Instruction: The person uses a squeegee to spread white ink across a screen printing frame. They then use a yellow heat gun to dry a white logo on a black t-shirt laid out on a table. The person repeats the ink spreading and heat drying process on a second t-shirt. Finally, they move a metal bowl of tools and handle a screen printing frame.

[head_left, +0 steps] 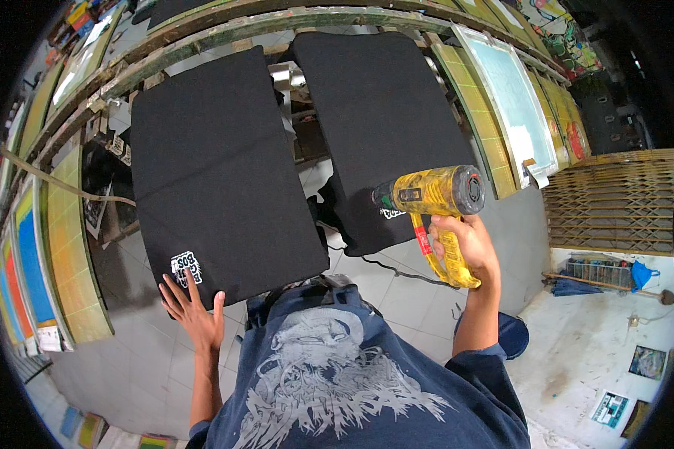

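Two padded boards covered in black fabric lie side by side: the left one (213, 157) and the right one (363, 108). My left hand (201, 318) rests with fingers spread on the left board's near-left corner, touching beside a white printed graphic (184, 265). My right hand (463, 251) is wrapped round the handle of a yellow heat gun (430, 193), held over the right board with its nozzle pointing left. Another white print (391, 215) is partly hidden under the gun. A dark cord (393, 269) runs below the boards' near edges.
Wooden rails (202, 31) run behind the boards. Framed screens flank them at left (25, 262) and right (505, 97). A hose (75, 183) reaches in from the left. A folding metal gate (614, 194) and a white wall (591, 337) with hanging items are at the right.
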`<state>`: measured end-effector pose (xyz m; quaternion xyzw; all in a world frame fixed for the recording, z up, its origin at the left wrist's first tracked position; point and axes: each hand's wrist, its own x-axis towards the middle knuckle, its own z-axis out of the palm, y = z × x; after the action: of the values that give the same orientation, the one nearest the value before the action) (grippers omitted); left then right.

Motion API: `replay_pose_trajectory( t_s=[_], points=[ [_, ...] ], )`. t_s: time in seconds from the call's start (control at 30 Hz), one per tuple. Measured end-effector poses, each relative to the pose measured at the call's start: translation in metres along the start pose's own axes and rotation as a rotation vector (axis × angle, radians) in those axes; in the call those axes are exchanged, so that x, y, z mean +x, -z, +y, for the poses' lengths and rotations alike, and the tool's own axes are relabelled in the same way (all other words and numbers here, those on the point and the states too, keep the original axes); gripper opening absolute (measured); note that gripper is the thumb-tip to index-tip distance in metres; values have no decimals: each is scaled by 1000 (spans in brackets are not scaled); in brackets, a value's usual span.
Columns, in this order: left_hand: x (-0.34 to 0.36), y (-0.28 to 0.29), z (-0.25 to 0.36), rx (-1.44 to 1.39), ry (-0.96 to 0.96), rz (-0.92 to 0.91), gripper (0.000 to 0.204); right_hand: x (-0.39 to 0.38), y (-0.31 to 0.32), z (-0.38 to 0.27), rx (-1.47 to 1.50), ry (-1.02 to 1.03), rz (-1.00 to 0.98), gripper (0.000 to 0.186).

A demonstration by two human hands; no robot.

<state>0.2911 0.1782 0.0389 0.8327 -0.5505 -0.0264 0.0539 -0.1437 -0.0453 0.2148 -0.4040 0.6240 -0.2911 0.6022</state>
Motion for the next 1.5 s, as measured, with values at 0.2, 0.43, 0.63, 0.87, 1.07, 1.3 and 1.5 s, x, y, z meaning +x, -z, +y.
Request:
replay_pose_trajectory(
  t_s=[0.2, 0.43, 0.63, 0.87, 1.07, 1.3, 1.5],
  points=[
    [3, 6, 8, -217, 31, 61, 100, 8, -1, -2, -52, 2, 6, 33],
    [0, 2, 7, -57, 55, -26, 90, 14, 3, -3, -123, -24, 54, 30],
    [1, 6, 8, -20, 68, -42, 80, 13, 0, -5, -54, -9, -40, 22],
    [0, 1, 4, 7, 37, -71, 80, 15, 9, -1, -87, -1, 51, 25],
    [2, -1, -1, 53, 1, -34, 83, 14, 14, -2, -115, -15, 123, 25],
    [6, 1, -1, -13, -4, -37, 89, 7, 19, -4, -103, -10, 67, 24],
    [7, 3, 5, 42, 0, -87, 88, 2, 24, 0, -131, -30, 57, 26]
  ],
)
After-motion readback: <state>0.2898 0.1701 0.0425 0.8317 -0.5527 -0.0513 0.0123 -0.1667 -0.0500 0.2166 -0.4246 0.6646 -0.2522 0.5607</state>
